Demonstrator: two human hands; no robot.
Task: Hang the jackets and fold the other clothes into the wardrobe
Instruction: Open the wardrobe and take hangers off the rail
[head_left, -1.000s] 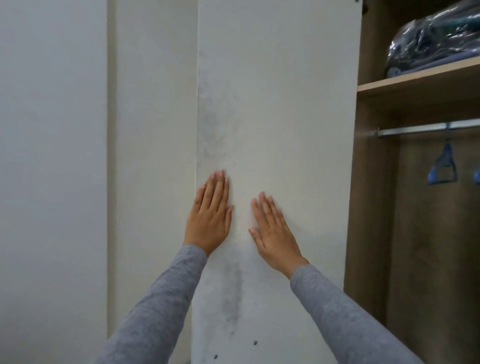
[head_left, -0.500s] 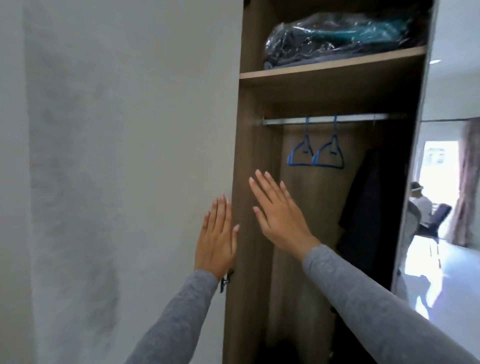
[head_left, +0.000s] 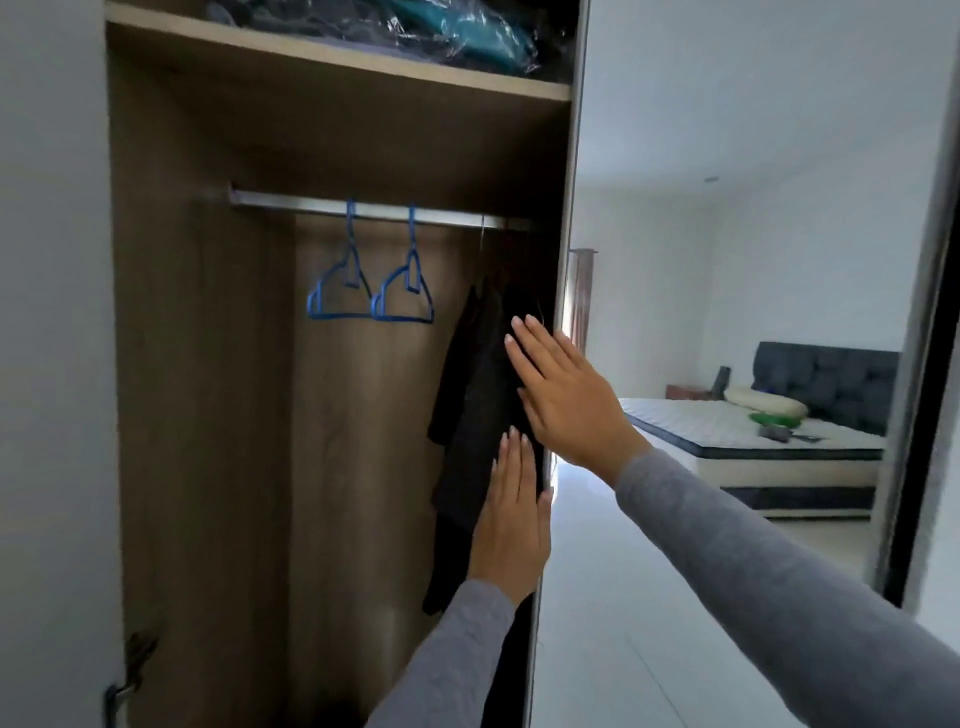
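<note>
Inside the wardrobe (head_left: 208, 364) in front of me, some black clothes (head_left: 475, 374) hang on the right side, far under the rail (head_left: 311, 203). They look soft and floppy and hang down long. I cannot tell if they are jackets.

Two blue hangers (head_left: 371, 296) hang side by side on the rail, left of the black clothes. They are thin plastic, shaped like triangles, with nothing on them. The rail is a shiny grey metal bar.

The wardrobe walls are brown wood with lines in it. Up top is a flat wooden shelf (head_left: 337, 57). On it lies a crinkly clear plastic bag (head_left: 467, 36) with dark and blue-green cloth inside.

My left hand (head_left: 511, 519) is flat, fingers straight and close together, pointing up. It holds nothing. My right hand (head_left: 566, 400) is higher, flat too, with its fingers tipped to the left. Both are right by the thin pale door edge (head_left: 566, 208), in front of the black clothes. I cannot tell if they push on it.

Far on the right is a bed (head_left: 753, 441) with a dark bumpy headboard.
</note>
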